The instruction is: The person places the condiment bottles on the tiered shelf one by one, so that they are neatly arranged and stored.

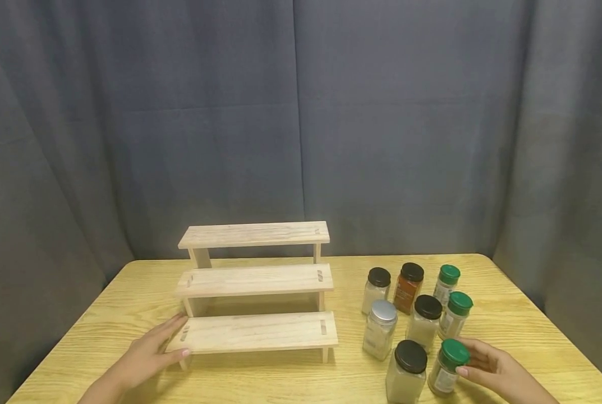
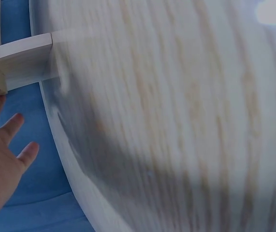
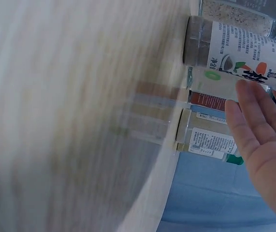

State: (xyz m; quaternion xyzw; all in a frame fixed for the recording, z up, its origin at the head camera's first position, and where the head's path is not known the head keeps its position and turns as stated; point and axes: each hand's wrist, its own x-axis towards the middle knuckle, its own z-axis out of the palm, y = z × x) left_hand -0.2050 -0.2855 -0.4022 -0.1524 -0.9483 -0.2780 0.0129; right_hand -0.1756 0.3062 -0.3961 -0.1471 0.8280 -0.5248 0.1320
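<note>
My left hand [image 1: 149, 353] is at the left end of the lowest step of a three-tier wooden rack [image 1: 260, 332], fingers extended and fingertips at its edge. In the left wrist view that hand [image 2: 2, 154] has its fingers spread beside the pale board end [image 2: 24, 50]. On the right, my right hand [image 1: 497, 370] reaches beside the nearest green-capped spice jar [image 1: 444, 377], thumb and fingertips right at its cap. The right wrist view shows the fingers [image 3: 254, 113] fairly straight, overlapping the labelled jar [image 3: 244, 50], which stands upright on the table.
Around that jar stand a black-capped jar [image 1: 405, 381], a silver-capped jar [image 1: 379, 336], a red-brown spice jar [image 1: 407, 294] and several others with black or green caps. The wooden table [image 1: 351, 359] meets a grey curtain [image 1: 301, 140] behind and at both sides.
</note>
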